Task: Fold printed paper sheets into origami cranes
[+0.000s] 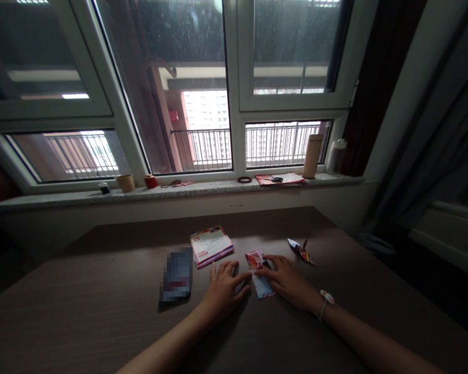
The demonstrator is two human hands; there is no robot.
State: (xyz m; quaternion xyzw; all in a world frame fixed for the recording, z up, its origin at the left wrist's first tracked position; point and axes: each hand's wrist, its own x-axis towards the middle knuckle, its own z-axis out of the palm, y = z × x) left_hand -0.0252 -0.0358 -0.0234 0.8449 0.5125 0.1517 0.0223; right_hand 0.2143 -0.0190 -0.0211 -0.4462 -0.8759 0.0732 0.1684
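A small folded piece of coloured paper [259,275] lies on the dark wooden table [101,311] in front of me. My left hand [223,292] rests flat on the table just left of it, fingers spread, a fingertip touching the paper's left edge. My right hand [287,279] lies on the paper's right side, fingers pressing it down against the table. A bracelet sits on my right wrist.
A stack of coloured paper sheets [211,245] lies beyond my left hand. A dark phone [177,276] lies to its left. A folded paper crane [301,250] stands at the right. The windowsill [203,190] holds cups, scissors, red papers and a tall flask [312,156].
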